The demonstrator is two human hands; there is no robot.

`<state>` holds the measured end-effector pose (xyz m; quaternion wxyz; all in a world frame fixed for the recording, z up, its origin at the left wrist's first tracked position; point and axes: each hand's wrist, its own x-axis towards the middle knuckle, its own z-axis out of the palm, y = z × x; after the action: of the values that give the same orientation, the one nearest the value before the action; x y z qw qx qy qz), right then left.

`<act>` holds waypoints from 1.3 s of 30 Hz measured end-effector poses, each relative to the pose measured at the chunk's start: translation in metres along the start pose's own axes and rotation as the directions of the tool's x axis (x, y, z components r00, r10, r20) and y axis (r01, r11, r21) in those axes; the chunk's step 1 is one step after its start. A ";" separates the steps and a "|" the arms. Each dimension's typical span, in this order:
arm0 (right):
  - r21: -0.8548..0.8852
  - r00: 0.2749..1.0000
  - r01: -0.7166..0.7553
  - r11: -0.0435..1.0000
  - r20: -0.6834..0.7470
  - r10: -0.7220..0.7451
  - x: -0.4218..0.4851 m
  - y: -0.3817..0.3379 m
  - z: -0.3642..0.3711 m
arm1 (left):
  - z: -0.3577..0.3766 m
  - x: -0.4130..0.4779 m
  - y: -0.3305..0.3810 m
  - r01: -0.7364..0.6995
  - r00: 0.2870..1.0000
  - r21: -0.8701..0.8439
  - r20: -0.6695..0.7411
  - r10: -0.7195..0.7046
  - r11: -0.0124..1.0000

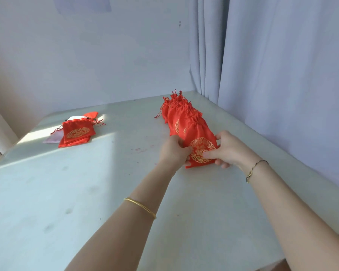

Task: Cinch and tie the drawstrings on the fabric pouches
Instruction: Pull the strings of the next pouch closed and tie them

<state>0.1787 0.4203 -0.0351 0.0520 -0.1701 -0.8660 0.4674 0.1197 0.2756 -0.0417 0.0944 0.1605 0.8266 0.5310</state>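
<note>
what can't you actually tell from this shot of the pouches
Head view only:
- Front pouch: sides covered by left hand and right hand; its drawstring knot is too small to judge.
- Row of pouches behind: they overlap, so the count is unclear.
- Flat pile at left: lower pouches hidden by the top one.

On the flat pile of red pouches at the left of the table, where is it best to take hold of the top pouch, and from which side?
Probably grip the top flat red fabric pouch with the gold round emblem at its gathered far edge, where the red drawstring cords trail out. It lies flat on the pale table, so pinch that bunched mouth from above; the smooth body offers less to catch.
</note>
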 end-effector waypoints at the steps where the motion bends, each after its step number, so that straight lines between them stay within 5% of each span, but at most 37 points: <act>1: -0.018 1.000 -0.004 1.000 0.006 0.004 0.002 0.001 0.003 | 0.003 0.001 -0.001 0.000 1.000 0.009 -0.010 0.000 1.000; 6: -0.055 0.997 0.047 0.997 -0.062 -0.051 0.020 -0.001 0.010 | 0.007 0.010 -0.003 -0.019 0.994 0.130 -0.103 0.032 0.991; 23: -0.180 0.940 0.066 0.981 -0.318 -0.122 0.011 -0.011 0.012 | 0.000 0.020 -0.010 -0.027 0.990 0.051 -0.137 0.034 0.998; 26: -0.172 0.889 0.203 0.964 -0.379 -0.255 0.000 -0.030 0.027 | -0.015 0.016 -0.013 0.005 0.986 0.002 -0.167 -0.005 1.000; 29: -0.148 0.898 0.334 0.931 -0.252 -0.362 0.004 -0.055 0.061 | -0.047 0.017 -0.025 0.043 0.965 0.007 -0.257 -0.039 0.999; 33: -0.092 0.916 0.397 0.913 -0.014 -0.400 0.024 -0.090 0.120 | -0.114 0.021 -0.057 0.112 0.901 0.224 -0.434 -0.003 0.968; 39: 0.171 0.960 0.241 0.955 0.099 -0.260 0.057 -0.116 0.181 | -0.200 0.040 -0.108 0.272 0.886 0.614 -0.460 0.055 0.741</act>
<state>0.0521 0.2381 -0.0437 0.0718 -0.0255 -0.8425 0.5333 -0.0009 0.0793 -0.0559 -0.1302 0.0064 0.9672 0.2181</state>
